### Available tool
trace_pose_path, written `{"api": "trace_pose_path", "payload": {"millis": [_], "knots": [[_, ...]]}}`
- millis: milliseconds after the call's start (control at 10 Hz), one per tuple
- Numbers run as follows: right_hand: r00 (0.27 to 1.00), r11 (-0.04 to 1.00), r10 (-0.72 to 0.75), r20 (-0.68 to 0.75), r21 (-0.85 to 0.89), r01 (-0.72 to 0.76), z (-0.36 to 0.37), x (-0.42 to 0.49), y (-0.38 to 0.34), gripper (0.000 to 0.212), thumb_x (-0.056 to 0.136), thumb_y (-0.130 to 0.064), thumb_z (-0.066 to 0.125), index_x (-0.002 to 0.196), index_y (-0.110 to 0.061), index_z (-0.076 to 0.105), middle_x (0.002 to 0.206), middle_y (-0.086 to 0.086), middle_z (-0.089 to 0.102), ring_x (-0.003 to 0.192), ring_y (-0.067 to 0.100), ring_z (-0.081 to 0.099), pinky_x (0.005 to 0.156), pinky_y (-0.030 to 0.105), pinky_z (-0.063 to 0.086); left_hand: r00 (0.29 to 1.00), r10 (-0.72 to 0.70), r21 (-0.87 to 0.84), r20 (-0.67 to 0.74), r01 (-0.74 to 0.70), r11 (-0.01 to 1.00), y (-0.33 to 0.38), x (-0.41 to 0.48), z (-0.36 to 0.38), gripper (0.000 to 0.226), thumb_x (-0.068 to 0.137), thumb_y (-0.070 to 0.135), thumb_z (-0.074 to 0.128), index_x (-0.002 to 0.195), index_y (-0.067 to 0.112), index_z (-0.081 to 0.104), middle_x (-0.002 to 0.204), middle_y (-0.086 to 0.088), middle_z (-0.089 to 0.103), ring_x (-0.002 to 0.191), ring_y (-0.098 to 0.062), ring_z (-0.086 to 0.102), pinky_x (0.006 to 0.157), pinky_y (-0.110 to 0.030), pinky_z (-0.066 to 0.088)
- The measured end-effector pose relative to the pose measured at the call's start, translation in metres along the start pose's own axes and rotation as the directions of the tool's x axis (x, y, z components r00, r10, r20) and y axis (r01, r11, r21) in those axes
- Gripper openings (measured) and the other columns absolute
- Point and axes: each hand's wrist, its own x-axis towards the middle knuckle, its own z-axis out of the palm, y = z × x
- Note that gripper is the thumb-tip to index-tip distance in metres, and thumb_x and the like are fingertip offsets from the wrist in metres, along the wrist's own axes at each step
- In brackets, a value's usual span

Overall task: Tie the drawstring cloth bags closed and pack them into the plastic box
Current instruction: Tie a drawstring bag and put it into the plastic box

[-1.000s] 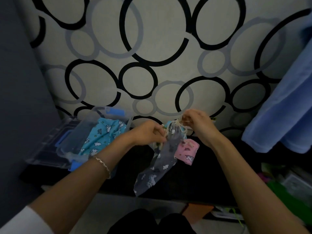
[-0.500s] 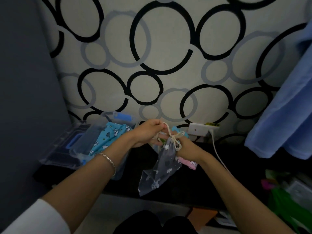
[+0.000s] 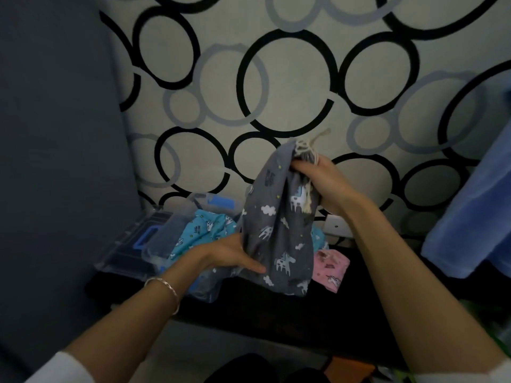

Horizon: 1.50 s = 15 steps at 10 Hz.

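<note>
The grey bag hangs in the air over the black surface. Its long axis runs from the tied neck, high and far on the right, down to its bottom edge, lower and nearer on the left. The right hand grips it just under the knotted drawstring, fingers curled round the gathered cloth. The left hand meets the lower left part of the bag. One straight digit lies along the front of the cloth and the rest pass behind it, so whether they nip the fabric or only prop it cannot be told.

The plastic box stands open to the left of the grey bag, just beyond the left hand, with a teal bag already inside. The coming move looks like a carry leftward and down. The left hand is nearer the box, so the bag's bottom end would likely arrive first, and the bag would have to tip from near upright to flat to lie on the teal one.

A pink bag lies on the surface to the right, its left part covered by the grey bag; its neck is out of sight, so tied or untied is unknown. The box's right side is hidden behind the hand and cloth, and the knot itself is blurred
</note>
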Motion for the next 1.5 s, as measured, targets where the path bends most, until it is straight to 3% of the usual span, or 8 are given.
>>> {"api": "trace_pose_path", "payload": {"millis": [300,600,800,900,1000,1100,1300,1500], "knots": [[0.991,0.975,-0.036,-0.126,0.215,0.063,0.033,0.046,-0.056,0.015,0.096,-0.022,0.057,0.097,-0.013,0.069,0.089,0.005,0.075,0.083,0.022,0.072,0.072,0.034,0.058,0.973,0.151,0.293,-0.176,-0.095,0.952,0.034,-0.005,-0.087,0.051,0.077,0.021,0.079,0.122,0.007,0.060,0.117,-0.006,0.066,0.102,-0.020,0.062,0.085,-0.027,0.053],[0.989,0.978,0.066,-0.132,0.206,-0.038,0.076,0.115,0.007,0.023,0.097,-0.024,0.055,0.112,-0.012,0.066,0.102,0.011,0.073,0.094,0.026,0.070,0.085,0.043,0.057,0.868,0.134,0.603,-0.478,0.213,0.769,-0.017,0.049,-0.169,0.036,0.072,0.041,0.072,0.081,0.010,0.056,0.079,-0.006,0.061,0.072,-0.024,0.060,0.064,-0.037,0.053],[0.983,0.988,0.071,0.167,-0.148,-0.046,0.094,0.110,0.064,0.013,0.091,-0.013,0.060,0.094,-0.023,0.069,0.090,0.003,0.073,0.088,0.017,0.070,0.077,0.030,0.054,0.912,-0.013,0.641,-0.411,0.299,0.707,-0.056,0.114,-0.163,0.029,0.097,0.018,0.049,0.121,0.004,0.056,0.120,-0.014,0.061,0.108,-0.030,0.061,0.091,-0.037,0.050],[0.844,0.930,0.191,0.500,-0.368,0.007,0.109,0.087,0.086,0.017,0.089,-0.013,0.064,0.086,-0.030,0.066,0.084,-0.010,0.069,0.080,-0.004,0.065,0.072,0.015,0.051,0.905,0.057,0.673,-0.421,0.270,0.688,-0.061,0.107,-0.159,0.034,0.099,0.016,0.045,0.128,0.001,0.056,0.130,-0.016,0.058,0.118,-0.032,0.056,0.097,-0.036,0.045],[0.720,0.766,0.309,0.622,-0.612,0.199,0.138,0.069,0.116,0.020,0.095,-0.029,0.055,0.096,-0.011,0.065,0.098,0.006,0.067,0.092,0.018,0.063,0.084,0.034,0.052,0.922,0.133,0.723,-0.364,0.189,0.665,-0.073,0.099,-0.178,0.028,0.094,0.018,0.053,0.121,0.018,0.061,0.120,-0.002,0.063,0.112,-0.023,0.058,0.092,-0.032,0.046],[0.646,0.667,0.441,0.623,-0.709,0.229,0.162,0.058,0.127,0.026,0.099,-0.022,0.043,0.079,-0.006,0.050,0.080,0.012,0.052,0.070,0.024,0.048,0.061,0.032,0.039,0.877,0.053,0.625,-0.477,0.297,0.722,-0.077,0.083,-0.184,0.014,0.087,0.017,0.058,0.098,0.011,0.065,0.107,-0.010,0.066,0.095,-0.026,0.063,0.077,-0.033,0.050],[0.680,0.803,0.300,0.669,-0.562,0.199,0.184,0.043,0.100,0.031,0.104,-0.018,0.034,0.073,-0.024,0.039,0.071,-0.005,0.041,0.063,0.006,0.038,0.054,0.012,0.031,0.903,-0.293,0.267,-0.316,0.380,0.885,-0.066,0.076,-0.149,0.049,0.100,0.047,0.037,0.094,0.007,0.066,0.087,-0.014,0.066,0.096,-0.033,0.063,0.074,-0.033,0.046],[0.565,0.771,0.424,0.708,-0.610,0.185,0.170,0.045,0.084,0.037,0.104,-0.015,0.034,0.068,-0.023,0.034,0.071,-0.007,0.036,0.059,0.004,0.029,0.052,0.010,0.028,0.904,-0.293,0.098,-0.312,0.337,0.936,-0.065,0.103,-0.147,0.024,0.090,0.025,0.065,0.074,0.012,0.054,0.065,-0.003,0.053,0.057,-0.014,0.048,0.051,-0.023,0.040]]}}
